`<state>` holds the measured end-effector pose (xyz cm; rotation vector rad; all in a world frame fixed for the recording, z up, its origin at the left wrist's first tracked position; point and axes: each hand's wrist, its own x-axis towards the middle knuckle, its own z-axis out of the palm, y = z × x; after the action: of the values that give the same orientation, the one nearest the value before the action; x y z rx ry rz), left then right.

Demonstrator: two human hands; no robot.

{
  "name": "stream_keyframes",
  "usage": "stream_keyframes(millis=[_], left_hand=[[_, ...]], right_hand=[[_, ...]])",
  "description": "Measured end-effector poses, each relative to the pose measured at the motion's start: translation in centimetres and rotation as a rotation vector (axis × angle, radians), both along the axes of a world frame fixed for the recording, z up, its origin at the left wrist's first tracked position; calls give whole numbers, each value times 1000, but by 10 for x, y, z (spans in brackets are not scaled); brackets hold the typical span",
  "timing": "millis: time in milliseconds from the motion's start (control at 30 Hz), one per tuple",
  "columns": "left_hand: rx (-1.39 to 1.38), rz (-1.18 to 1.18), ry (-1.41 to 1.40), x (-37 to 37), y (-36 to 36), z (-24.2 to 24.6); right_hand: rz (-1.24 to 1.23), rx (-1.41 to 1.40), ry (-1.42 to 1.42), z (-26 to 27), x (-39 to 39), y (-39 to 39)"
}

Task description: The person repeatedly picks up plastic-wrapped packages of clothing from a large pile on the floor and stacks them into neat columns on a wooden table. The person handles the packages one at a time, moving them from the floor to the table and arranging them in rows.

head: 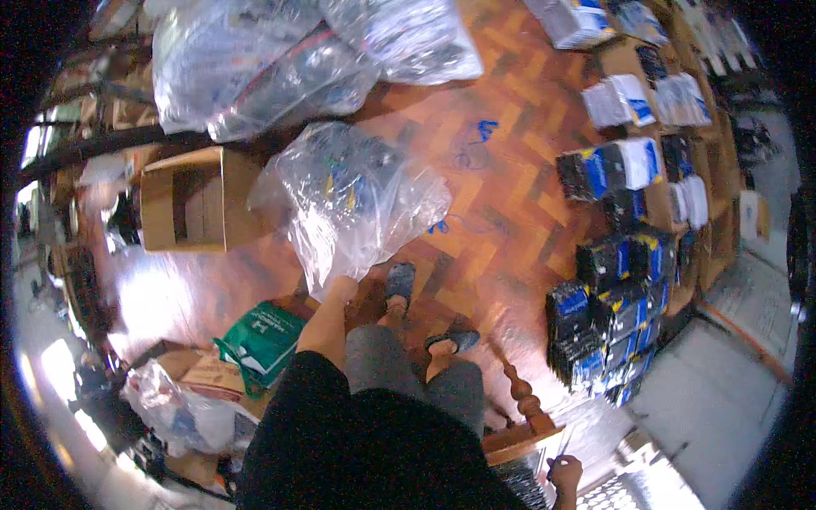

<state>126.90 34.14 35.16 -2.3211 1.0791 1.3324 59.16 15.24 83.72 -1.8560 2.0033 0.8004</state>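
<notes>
My left hand point(342, 291) grips the gathered end of a large clear plastic bag point(376, 185). The bag lies spread on the floor in front of my feet, with dark, blue and yellow items faintly visible through its film. Off to the lower right, beside the corner of a wooden piece of furniture point(523, 443) with a turned leg, is my right hand point(566, 473). Its fingers are closed around a small dark, thin object point(558, 460), too small to identify.
Big filled clear bags point(255, 64) lie ahead. An open cardboard box point(185, 204) stands at left, near a green bag point(264, 338) with writing. Stacks of packaged goods point(612, 306) line the right side. Blue strings point(486, 131) lie on the parquet floor point(523, 191).
</notes>
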Motion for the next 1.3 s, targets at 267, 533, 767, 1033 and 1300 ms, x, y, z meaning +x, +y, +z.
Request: stream_keyframes(millis=[267,533,767,1033,1300], left_hand=[[-547,2286,170,9,71,-151],[-1078,2279,1183,65,-3,-186],[-741,1723,179,92,69,-216],[-1170,2055,1186,39,27,-118],[164,204,479,88,-159,28]], right_hand=[[-121,226,-80,-161,149,-90],[-144,398,-115,-203,241,-75],[-380,503,-170,-235,192,-93],[-137,543,-396,-282,283,-81],[-194,415,-1078,-422,557,-14]])
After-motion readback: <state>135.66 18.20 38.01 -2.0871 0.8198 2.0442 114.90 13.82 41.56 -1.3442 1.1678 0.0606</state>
